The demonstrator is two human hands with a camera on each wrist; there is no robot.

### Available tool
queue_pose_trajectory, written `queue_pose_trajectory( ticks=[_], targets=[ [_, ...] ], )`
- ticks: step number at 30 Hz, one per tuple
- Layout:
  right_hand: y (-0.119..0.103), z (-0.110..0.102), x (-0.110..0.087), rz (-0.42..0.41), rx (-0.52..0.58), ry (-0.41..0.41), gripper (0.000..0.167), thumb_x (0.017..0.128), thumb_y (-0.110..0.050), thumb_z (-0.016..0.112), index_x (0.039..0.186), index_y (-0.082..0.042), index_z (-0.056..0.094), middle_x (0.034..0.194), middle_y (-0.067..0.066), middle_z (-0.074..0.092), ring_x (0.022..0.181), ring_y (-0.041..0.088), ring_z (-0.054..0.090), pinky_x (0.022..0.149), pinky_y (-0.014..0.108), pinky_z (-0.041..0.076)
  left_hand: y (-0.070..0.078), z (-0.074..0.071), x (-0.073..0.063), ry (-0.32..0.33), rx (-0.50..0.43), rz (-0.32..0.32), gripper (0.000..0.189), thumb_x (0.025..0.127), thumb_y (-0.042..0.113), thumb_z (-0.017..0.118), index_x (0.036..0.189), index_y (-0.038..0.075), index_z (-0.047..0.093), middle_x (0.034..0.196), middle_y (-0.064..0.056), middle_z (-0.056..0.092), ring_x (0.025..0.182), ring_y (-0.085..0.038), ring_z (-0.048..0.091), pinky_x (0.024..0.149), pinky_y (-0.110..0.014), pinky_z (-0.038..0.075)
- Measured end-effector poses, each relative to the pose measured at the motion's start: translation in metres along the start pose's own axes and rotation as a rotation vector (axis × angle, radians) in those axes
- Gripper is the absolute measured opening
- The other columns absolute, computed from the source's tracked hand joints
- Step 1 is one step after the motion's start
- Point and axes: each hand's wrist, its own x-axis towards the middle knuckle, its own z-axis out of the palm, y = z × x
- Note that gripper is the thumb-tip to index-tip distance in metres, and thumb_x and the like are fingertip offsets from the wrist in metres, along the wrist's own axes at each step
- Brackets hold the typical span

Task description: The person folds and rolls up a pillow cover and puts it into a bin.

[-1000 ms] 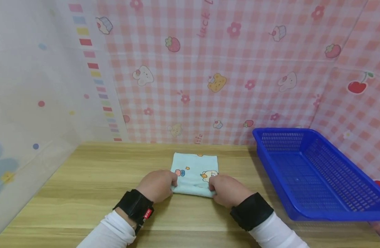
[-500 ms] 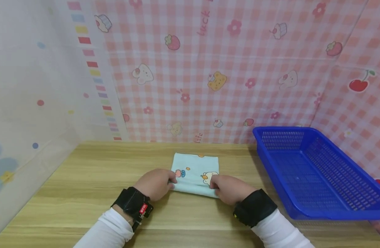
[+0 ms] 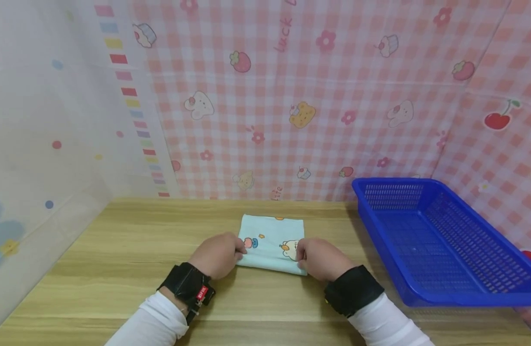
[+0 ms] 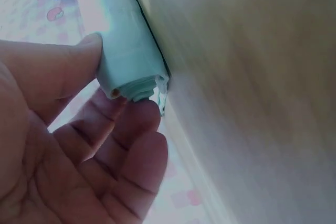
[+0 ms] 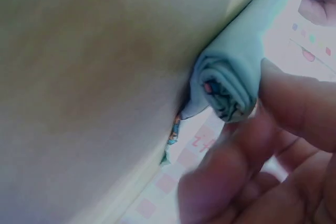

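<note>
A light blue cloth (image 3: 270, 235) with cartoon prints lies on the wooden table, its near edge rolled into a thick tube. My left hand (image 3: 218, 254) pinches the roll's left end, the thumb (image 4: 86, 59) on its side and the fingers curled by the layered end. At the other end, my right hand (image 3: 323, 259) holds the roll between thumb and fingers. Spiral layers of the rolled cloth (image 5: 228, 85) show in the right wrist view. Beyond the roll, the rest of the cloth lies flat, with a small star and an animal face on it.
To the right stands a blue plastic basket (image 3: 395, 269) with mesh walls and nothing in it. A pink checked sheet (image 3: 265, 120) hangs behind the wooden table (image 3: 257, 312), and a pale sheet (image 3: 44, 168) hangs on the left. Both wrists wear black bands.
Both hands stay at the roll's ends. My right hand has shifted slightly right and away from me, its fingertips off the near corner; my left hand has moved slightly left.
</note>
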Motion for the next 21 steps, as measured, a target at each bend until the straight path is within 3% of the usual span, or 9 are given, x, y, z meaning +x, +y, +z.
queue_pose_trajectory(
  ticks=[3, 7, 13, 21],
  targets=[
    [-0.0027, -0.0003, 0.0002, -0.044, -0.033, 0.014, 0.019, 0.092, -0.003, 0.075, 0.082, -0.015, 0.064, 0.078, -0.003, 0.06, 0.074, 0.015, 0.053, 0.072, 0.033, 0.047, 0.0004, -0.0017, -0.0009, 0.015, -0.019, -0.008, 0.01, 0.097, 0.013, 0.074, 0.088, 0.018, 0.072, 0.084, 0.006, 0.068, 0.075, -0.013, 0.057, 0.072, -0.034, 0.049],
    [-0.0061, -0.0016, -0.0008, -0.067, -0.089, 0.008, 0.018, 0.091, -0.005, 0.078, 0.081, -0.015, 0.068, 0.08, -0.004, 0.063, 0.076, 0.014, 0.054, 0.076, 0.036, 0.05, 0.0007, -0.004, -0.0028, 0.043, 0.029, 0.023, 0.015, 0.094, 0.012, 0.077, 0.082, 0.019, 0.073, 0.079, 0.008, 0.068, 0.072, -0.012, 0.056, 0.072, -0.034, 0.05],
    [-0.0066, -0.0011, -0.0016, -0.071, -0.102, -0.011, 0.025, 0.079, -0.007, 0.089, 0.082, -0.014, 0.066, 0.081, -0.003, 0.062, 0.077, 0.016, 0.053, 0.078, 0.038, 0.05, 0.0015, -0.0055, -0.003, 0.026, 0.051, 0.027, 0.012, 0.084, 0.007, 0.084, 0.085, 0.016, 0.076, 0.088, 0.003, 0.074, 0.076, -0.013, 0.059, 0.078, -0.037, 0.054],
    [-0.0047, 0.003, 0.0009, -0.053, -0.121, -0.02, 0.024, 0.08, 0.001, 0.084, 0.084, -0.012, 0.064, 0.083, 0.0, 0.062, 0.078, 0.018, 0.053, 0.08, 0.04, 0.051, 0.001, -0.0026, -0.0013, 0.0, 0.084, 0.034, 0.017, 0.082, 0.005, 0.086, 0.09, 0.016, 0.074, 0.093, 0.0, 0.074, 0.077, -0.015, 0.057, 0.078, -0.036, 0.053]
  ],
)
